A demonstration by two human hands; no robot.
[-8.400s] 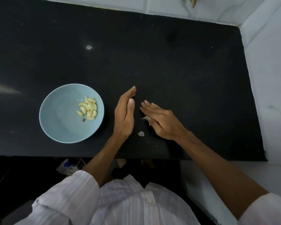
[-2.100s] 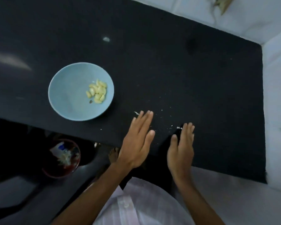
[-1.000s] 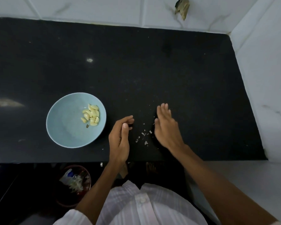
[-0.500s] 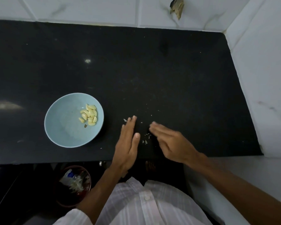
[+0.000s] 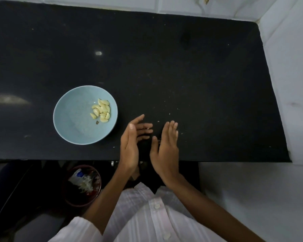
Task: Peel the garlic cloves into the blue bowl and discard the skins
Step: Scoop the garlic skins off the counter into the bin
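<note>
The blue bowl (image 5: 73,126) sits on the black counter (image 5: 199,75) at the left, holding several peeled yellow garlic cloves (image 5: 101,110) and one dark scrap. My left hand (image 5: 130,145) stands on its edge near the counter's front, fingers straight, palm facing right. My right hand (image 5: 166,145) faces it a short gap away, fingers straight and lying on the counter. Tiny skin flecks (image 5: 158,121) lie scattered on the counter around and between my hands. Neither hand holds anything that I can see.
A dark red bin (image 5: 73,199) with white waste and skins stands on the floor below the counter's front edge, left of my body. White tiled walls close the counter at the back and right.
Over the last second my two hands swept toward each other across the skin flecks. My right hand turned from angled leftward to pointing straight ahead. The bowl stayed put.
</note>
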